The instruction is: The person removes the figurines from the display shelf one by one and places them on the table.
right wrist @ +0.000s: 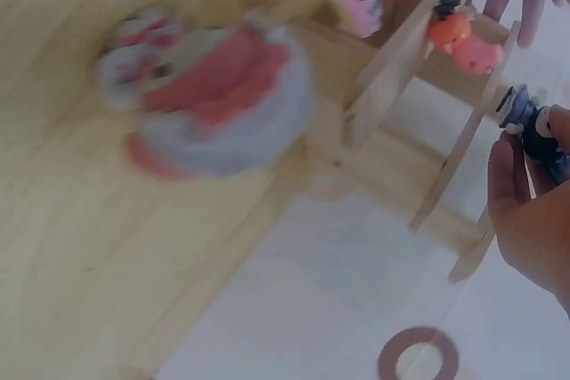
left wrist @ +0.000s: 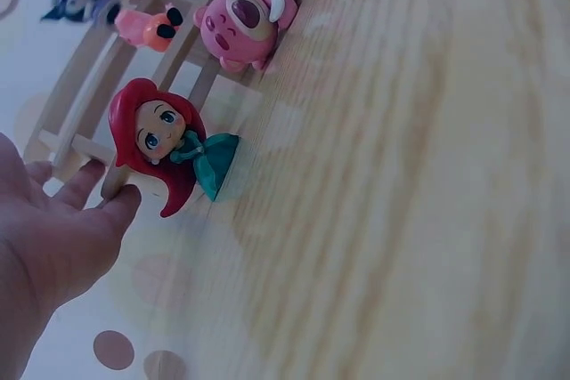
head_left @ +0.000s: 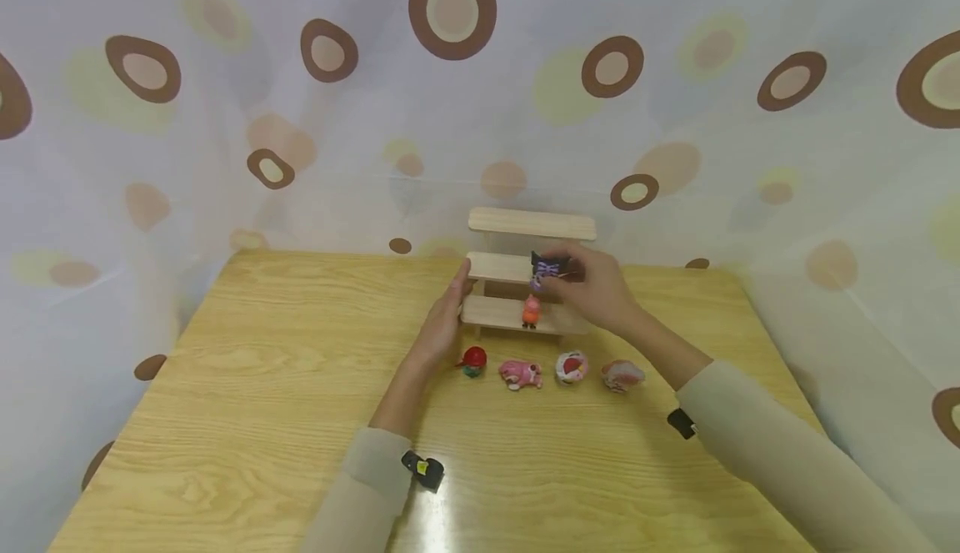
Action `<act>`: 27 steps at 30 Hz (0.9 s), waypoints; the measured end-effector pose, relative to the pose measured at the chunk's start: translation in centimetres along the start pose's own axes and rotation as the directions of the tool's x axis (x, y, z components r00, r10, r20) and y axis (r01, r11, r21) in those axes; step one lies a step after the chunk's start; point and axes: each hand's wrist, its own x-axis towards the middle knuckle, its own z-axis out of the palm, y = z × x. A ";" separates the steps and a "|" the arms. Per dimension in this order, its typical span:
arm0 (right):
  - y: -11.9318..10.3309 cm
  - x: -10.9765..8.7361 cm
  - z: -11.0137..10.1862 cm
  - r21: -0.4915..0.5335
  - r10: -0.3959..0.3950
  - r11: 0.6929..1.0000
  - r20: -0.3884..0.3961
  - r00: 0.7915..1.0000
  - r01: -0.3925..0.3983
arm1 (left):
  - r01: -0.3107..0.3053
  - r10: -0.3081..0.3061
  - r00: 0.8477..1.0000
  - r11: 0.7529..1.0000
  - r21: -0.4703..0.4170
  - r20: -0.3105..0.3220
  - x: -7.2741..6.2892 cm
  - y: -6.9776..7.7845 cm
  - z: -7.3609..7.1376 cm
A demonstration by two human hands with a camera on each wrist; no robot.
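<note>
A three-tier wooden shelf (head_left: 532,223) stands at the back of the table. My left hand (head_left: 438,328) touches its left end with extended fingers, which show against the wood in the left wrist view. In my right hand (head_left: 600,290) I pinch a small black and purple figurine (head_left: 549,268) over the middle tier, towards its right part; the fingers hide some of it. On the lowest tier stands a pink pig figurine (head_left: 531,313) in an orange dress, just below the held one.
Before the shelf, in a row, are a red-haired mermaid figurine (left wrist: 160,135) in a green dress, a pink bear figurine (left wrist: 240,24), a round white and red toy (head_left: 572,367) and a grey and pink toy (head_left: 622,374). A dotted curtain (head_left: 360,119) hangs behind the table.
</note>
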 end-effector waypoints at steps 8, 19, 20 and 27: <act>2.7 -4.9 -2.9 -0.028 0.025 0.999 -0.073 0.997 -0.027 | 0.023 -0.023 1.000 1.000 0.014 0.008 -0.6 -0.3 -0.4; 6.4 -11.1 -6.6 -0.010 0.039 0.999 -0.079 0.996 -0.040 | -0.020 0.019 1.000 0.999 0.030 0.023 -0.5 -0.1 -0.2; 6.6 -11.6 -7.0 -0.008 0.044 0.999 -0.079 0.996 -0.045 | -0.020 0.019 1.000 0.999 0.028 0.024 -0.4 -0.1 -0.2; 8.0 -14.1 -8.7 -0.003 0.048 0.999 -0.048 0.998 -0.048 | -0.023 0.022 0.999 0.999 0.030 0.029 -0.4 0.1 0.0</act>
